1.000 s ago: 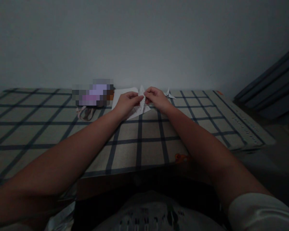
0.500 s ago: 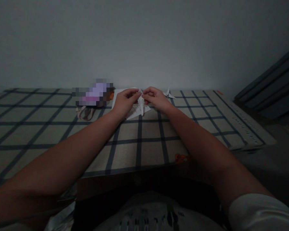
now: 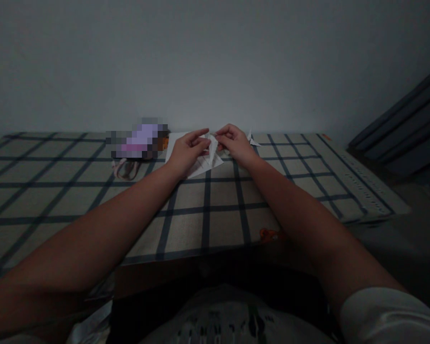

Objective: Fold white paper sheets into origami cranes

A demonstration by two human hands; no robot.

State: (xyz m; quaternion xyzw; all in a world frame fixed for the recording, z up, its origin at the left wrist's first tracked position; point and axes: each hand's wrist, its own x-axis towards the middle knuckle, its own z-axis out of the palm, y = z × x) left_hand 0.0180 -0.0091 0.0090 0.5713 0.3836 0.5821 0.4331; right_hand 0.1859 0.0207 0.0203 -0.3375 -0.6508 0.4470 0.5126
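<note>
Between my two hands is a small piece of folded white paper point(image 3: 212, 149), narrow and pointed toward me. My left hand point(image 3: 187, 150) pinches its left side, with the index finger stretched out above the thumb. On the other side, my right hand point(image 3: 237, 145) grips the paper's upper right part between thumb and index finger. White sheets point(image 3: 200, 169) lie on the cloth beneath my left hand. A folded paper crane point(image 3: 252, 141) rests just beyond my right hand, partly hidden by it.
A checked tablecloth point(image 3: 186, 224) covers the table. Left of my hands lies a blurred purple item point(image 3: 139, 138) with a looped strap point(image 3: 123, 169). A pale wall point(image 3: 215, 62) stands behind the table, and dark curtain folds point(image 3: 408, 124) hang at the right.
The folded paper has turned slightly and its near tip has drawn back from me. My left index finger has straightened, and my right fingers have shifted slightly right.
</note>
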